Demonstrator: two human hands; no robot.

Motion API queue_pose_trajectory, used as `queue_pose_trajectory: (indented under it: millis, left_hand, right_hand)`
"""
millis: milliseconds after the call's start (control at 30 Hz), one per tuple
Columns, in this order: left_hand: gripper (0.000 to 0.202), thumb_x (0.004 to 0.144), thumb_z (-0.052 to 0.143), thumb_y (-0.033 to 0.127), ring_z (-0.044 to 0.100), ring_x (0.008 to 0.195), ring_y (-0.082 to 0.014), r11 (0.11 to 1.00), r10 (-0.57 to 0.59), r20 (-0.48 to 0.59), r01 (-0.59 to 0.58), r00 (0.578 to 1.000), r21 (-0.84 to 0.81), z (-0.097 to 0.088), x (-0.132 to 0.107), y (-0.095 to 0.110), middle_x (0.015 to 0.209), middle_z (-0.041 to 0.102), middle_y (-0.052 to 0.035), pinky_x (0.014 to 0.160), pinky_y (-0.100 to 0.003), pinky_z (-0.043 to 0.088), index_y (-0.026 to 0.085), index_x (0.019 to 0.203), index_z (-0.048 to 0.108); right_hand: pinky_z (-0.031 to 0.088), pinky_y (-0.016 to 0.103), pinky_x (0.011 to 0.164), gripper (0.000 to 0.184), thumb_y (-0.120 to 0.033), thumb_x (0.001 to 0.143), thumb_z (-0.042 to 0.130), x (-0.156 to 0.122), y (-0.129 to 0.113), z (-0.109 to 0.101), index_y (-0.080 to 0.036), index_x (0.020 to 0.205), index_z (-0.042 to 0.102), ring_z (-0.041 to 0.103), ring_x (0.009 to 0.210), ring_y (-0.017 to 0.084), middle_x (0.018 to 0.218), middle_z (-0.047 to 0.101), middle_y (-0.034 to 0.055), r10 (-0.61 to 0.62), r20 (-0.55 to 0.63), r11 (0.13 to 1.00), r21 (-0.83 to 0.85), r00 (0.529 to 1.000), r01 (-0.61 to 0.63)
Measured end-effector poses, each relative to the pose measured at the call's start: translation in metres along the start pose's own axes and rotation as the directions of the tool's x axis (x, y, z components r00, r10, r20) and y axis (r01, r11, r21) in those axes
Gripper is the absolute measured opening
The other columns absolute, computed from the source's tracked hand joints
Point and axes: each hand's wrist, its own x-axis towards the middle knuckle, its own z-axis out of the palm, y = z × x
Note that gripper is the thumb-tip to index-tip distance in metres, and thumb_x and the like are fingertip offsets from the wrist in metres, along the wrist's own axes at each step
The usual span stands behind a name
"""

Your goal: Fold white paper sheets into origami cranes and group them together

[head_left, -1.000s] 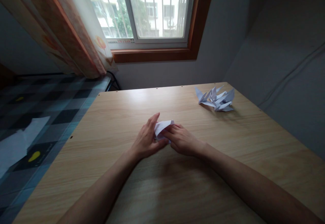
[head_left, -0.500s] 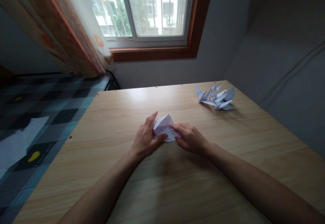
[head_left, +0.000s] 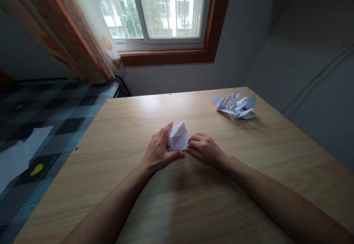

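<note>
A folded sheet of white paper [head_left: 178,137] is between my hands over the middle of the wooden table, with one flap standing up in a peak. My left hand [head_left: 160,148] holds its left side, fingers behind the paper and thumb along the near edge. At the lower right corner, my right hand [head_left: 203,148] pinches the paper between thumb and curled fingers. Folds on the underside are hidden.
Several folded white paper cranes [head_left: 236,105] lie bunched at the table's far right. The wooden table [head_left: 132,122] meets a bed with a checked cover [head_left: 55,105] on the left, where loose white sheets [head_left: 16,159] lie. A window [head_left: 171,11] is ahead.
My right hand's fingers have moved from on top of the paper to a pinch at its right corner. The paper's raised flap stands a little higher and the right side looks narrower.
</note>
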Motion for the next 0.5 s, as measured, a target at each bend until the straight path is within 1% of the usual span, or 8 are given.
queue_pose_trajectory:
  millis: [100, 167, 233, 300, 367, 400, 433, 500]
  left_hand:
    - [0.108, 0.06, 0.079, 0.058, 0.055, 0.118, -0.0374, 0.999, 0.006, 0.037, -0.008, 0.999, 0.041, 0.0, 0.0, 0.003, 0.134, 0.054, -0.0185, 0.097, -0.052, 0.045, 0.019, 0.146, 0.027]
    - [0.105, 0.064, 0.078, 0.056, 0.056, 0.118, -0.037, 0.997, 0.013, 0.039, -0.016, 0.999, 0.075, 0.002, 0.001, 0.004, 0.133, 0.054, -0.0197, 0.096, -0.052, 0.045, 0.017, 0.146, 0.025]
    - [0.097, 0.071, 0.073, 0.054, 0.056, 0.117, -0.036, 0.994, 0.029, 0.025, -0.031, 0.999, 0.103, 0.004, 0.001, 0.003, 0.131, 0.055, -0.0203, 0.095, -0.052, 0.046, 0.016, 0.146, 0.024]
    - [0.094, 0.075, 0.07, 0.053, 0.055, 0.119, -0.0362, 0.99, 0.058, -0.052, -0.051, 0.997, 0.133, 0.004, 0.0, 0.002, 0.133, 0.053, -0.0222, 0.094, -0.051, 0.047, 0.015, 0.147, 0.022]
    - [0.093, 0.075, 0.07, 0.053, 0.049, 0.126, -0.0377, 0.974, 0.145, -0.163, -0.112, 0.976, 0.197, 0.003, -0.002, 0.002, 0.141, 0.045, -0.0236, 0.098, -0.053, 0.044, 0.017, 0.147, 0.022]
    - [0.089, 0.075, 0.071, 0.052, 0.044, 0.131, -0.0376, 0.956, 0.216, -0.199, -0.166, 0.956, 0.241, 0.001, -0.004, 0.002, 0.145, 0.041, -0.0215, 0.102, -0.054, 0.041, 0.021, 0.145, 0.027]
    - [0.08, 0.076, 0.072, 0.049, 0.041, 0.134, -0.0361, 0.928, 0.3, -0.204, -0.236, 0.932, 0.287, 0.0, -0.006, 0.003, 0.147, 0.04, -0.0171, 0.106, -0.054, 0.037, 0.026, 0.142, 0.033]
    - [0.053, 0.081, 0.069, 0.037, 0.04, 0.136, -0.0293, 0.849, 0.461, -0.119, -0.398, 0.879, 0.348, -0.002, -0.01, 0.006, 0.145, 0.048, -0.0045, 0.113, -0.051, 0.03, 0.037, 0.129, 0.048]
  right_hand:
    - [0.046, 0.033, 0.08, 0.017, -0.023, 0.092, 0.057, 0.002, -0.001, 0.0, -0.018, 0.078, 0.064, 0.057, 0.085, 0.02, 0.087, 0.066, 0.0068, 0.052, 0.01, 0.998, 0.024, 0.999, -0.053]
    - [0.047, 0.033, 0.081, 0.015, -0.022, 0.091, 0.058, 0.003, -0.001, 0.0, -0.018, 0.078, 0.064, 0.057, 0.087, 0.02, 0.088, 0.066, 0.0072, 0.08, 0.015, 0.996, 0.025, 0.997, -0.08]
    - [0.047, 0.034, 0.082, 0.013, -0.021, 0.09, 0.059, 0.003, -0.002, 0.0, -0.017, 0.079, 0.064, 0.057, 0.087, 0.021, 0.088, 0.066, 0.0073, 0.093, 0.021, 0.995, 0.026, 0.995, -0.093]
    - [0.047, 0.034, 0.082, 0.012, -0.023, 0.09, 0.06, 0.004, -0.002, -0.001, -0.017, 0.081, 0.064, 0.056, 0.088, 0.021, 0.089, 0.065, 0.0074, 0.096, 0.022, 0.995, 0.037, 0.995, -0.097]
    - [0.047, 0.034, 0.082, 0.012, -0.024, 0.091, 0.06, 0.004, -0.003, -0.001, -0.017, 0.082, 0.064, 0.056, 0.088, 0.02, 0.09, 0.065, 0.0071, 0.1, 0.022, 0.994, 0.05, 0.995, -0.101]
    - [0.047, 0.034, 0.083, 0.012, -0.023, 0.091, 0.06, 0.004, -0.003, -0.001, -0.017, 0.082, 0.064, 0.056, 0.088, 0.02, 0.09, 0.065, 0.0069, 0.102, 0.019, 0.993, 0.054, 0.995, -0.103]
    - [0.047, 0.034, 0.083, 0.012, -0.022, 0.091, 0.059, 0.004, -0.003, 0.0, -0.017, 0.081, 0.063, 0.056, 0.089, 0.02, 0.09, 0.065, 0.0068, 0.103, 0.016, 0.993, 0.056, 0.995, -0.104]
    - [0.046, 0.034, 0.083, 0.013, -0.02, 0.092, 0.057, 0.004, -0.002, 0.0, -0.017, 0.081, 0.063, 0.055, 0.088, 0.02, 0.089, 0.064, 0.0066, 0.105, 0.012, 0.993, 0.06, 0.994, -0.105]
